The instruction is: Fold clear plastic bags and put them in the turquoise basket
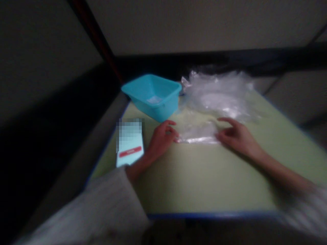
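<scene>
A clear plastic bag (198,132) lies on the pale green table, its near edge drawn straight and shining. At its left end is my left hand (163,136), thumb and curled fingers closed on the corner, with the index finger reaching above. My right hand (233,136) is at the opposite end, its thumb and a partly hidden finger pinching the other corner while the index finger stays lifted. The picture is dim and blurred, so the exact contact of the fingertips is hard to make out.
Behind my left hand stands a turquoise plastic basin (163,112) with a pale piece inside. A heap of clear plastic bags (219,92) lies at the back right. A lit phone (130,158) rests near the left edge. The table (199,183) has a blue rim.
</scene>
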{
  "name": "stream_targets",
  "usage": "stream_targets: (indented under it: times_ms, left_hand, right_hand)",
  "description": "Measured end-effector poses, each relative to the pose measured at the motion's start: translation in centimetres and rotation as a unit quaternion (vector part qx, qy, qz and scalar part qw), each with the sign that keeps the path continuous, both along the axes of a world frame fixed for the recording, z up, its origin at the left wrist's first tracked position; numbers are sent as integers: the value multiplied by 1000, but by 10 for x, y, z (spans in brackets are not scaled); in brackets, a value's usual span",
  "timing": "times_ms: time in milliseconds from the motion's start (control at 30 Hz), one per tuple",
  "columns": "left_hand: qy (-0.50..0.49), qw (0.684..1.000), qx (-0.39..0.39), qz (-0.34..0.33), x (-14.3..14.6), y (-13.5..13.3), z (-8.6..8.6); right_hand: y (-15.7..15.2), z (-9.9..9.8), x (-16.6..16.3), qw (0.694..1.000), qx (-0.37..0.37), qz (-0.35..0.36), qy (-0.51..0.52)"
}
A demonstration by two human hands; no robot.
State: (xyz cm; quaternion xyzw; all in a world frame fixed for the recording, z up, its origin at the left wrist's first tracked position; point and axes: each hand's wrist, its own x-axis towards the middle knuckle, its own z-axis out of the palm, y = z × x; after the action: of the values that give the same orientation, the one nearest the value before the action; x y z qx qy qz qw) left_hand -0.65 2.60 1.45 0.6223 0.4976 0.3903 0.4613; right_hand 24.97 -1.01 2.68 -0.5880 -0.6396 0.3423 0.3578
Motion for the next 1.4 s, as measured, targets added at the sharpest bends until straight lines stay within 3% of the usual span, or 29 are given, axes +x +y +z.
stream_targets:
  times_ms: [200,400,900,1233,1400]
  left_hand:
    - [29,999,21,24,1,0,1]
    - [49,997,27,44,4,-3,5]
    - [15,1000,-23,-13,9,-12,4]
    - [-16,987,-121,-107,27,-50,9]
    - [-83,940,-234,-235,29,-68,13]
  right_hand:
    - [1,-9,1,999,36,-27,9]
    - [5,-14,6,999,45,-11,16]
    - [6,-10,12,1000,17,-4,24]
    - [10,-8,20,999,11,24,22]
    - [6,-2,14,997,30,63,-18]
